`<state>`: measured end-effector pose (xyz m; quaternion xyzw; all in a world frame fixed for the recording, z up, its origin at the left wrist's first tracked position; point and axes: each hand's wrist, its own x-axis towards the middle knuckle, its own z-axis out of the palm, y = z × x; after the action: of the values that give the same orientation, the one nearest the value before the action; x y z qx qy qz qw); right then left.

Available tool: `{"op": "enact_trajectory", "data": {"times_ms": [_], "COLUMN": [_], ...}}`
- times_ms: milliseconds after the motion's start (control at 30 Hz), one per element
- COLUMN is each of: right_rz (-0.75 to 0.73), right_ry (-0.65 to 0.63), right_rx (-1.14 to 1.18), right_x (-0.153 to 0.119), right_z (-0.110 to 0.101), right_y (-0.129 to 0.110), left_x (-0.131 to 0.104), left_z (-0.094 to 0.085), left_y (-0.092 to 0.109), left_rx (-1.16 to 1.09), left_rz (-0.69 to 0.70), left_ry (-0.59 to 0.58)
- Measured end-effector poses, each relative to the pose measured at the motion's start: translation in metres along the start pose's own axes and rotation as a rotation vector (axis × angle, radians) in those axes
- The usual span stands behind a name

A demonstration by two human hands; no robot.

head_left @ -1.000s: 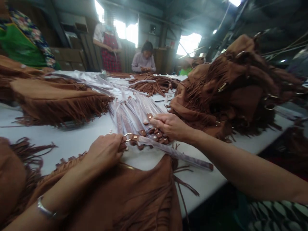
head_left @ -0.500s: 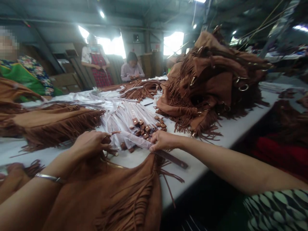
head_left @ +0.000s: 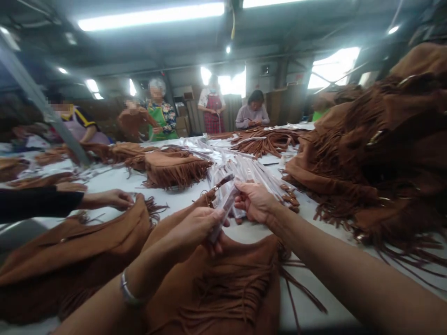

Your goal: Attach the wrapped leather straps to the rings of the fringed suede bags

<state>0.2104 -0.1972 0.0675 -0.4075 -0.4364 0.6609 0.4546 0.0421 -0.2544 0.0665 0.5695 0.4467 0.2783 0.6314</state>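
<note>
A brown fringed bag [head_left: 223, 284] lies on the white table just in front of me. Above its opening, my left hand [head_left: 206, 225] and my right hand [head_left: 254, 197] both hold a strap in clear plastic wrap [head_left: 228, 201], the right one nearer its upper end. The fingers of each are closed on it. The strap's brown end shows near a metal ring at the bag's upper left. Behind my hands lies a pile of plastic-wrapped straps [head_left: 256, 170] with brown ends.
A tall heap of brown fringed bags [head_left: 363, 153] stands at the right. At the left, a co-worker's hand [head_left: 117, 199] touches another brown bag [head_left: 80, 246]. Loose brown straps [head_left: 265, 142] lie farther back. Several people are across the table.
The view has swung left, bringing the co-worker's hand and more people into sight. My hands have come closer together, and the wrapped strap now slants steeply between them.
</note>
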Motion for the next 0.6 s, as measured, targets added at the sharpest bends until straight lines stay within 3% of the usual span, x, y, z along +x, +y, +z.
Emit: {"op": "enact_trajectory", "data": {"times_ms": [200,400,433,500,533,600], "right_rz": [0.078,0.064,-0.016,-0.335,-0.534,-0.821], "right_ry": [-0.067,-0.032,0.008,0.023,-0.051,-0.373], "right_rx": [-0.141,-0.466,-0.556,-0.816,-0.967,-1.235], "right_x": [-0.008,-0.021,-0.026,-0.040,-0.047,-0.061], "right_z": [0.009,-0.019,-0.023,-0.023,-0.019,-0.006], "right_y": [0.020,0.010,0.005,-0.005,-0.009,-0.013], "left_x": [0.018,0.044,0.046,0.050,0.052,0.058], "left_z": [-0.007,0.001,0.002,0.003,0.003,0.004], "left_y": [0.007,-0.001,-0.003,-0.008,-0.011,-0.015], "left_rx": [0.006,-0.045,-0.037,-0.010,0.002,0.011], "left_rz": [-0.081,-0.029,-0.021,-0.019,-0.016,0.011], "left_ry": [-0.044,-0.072,-0.069,-0.074,-0.081,-0.092]}}
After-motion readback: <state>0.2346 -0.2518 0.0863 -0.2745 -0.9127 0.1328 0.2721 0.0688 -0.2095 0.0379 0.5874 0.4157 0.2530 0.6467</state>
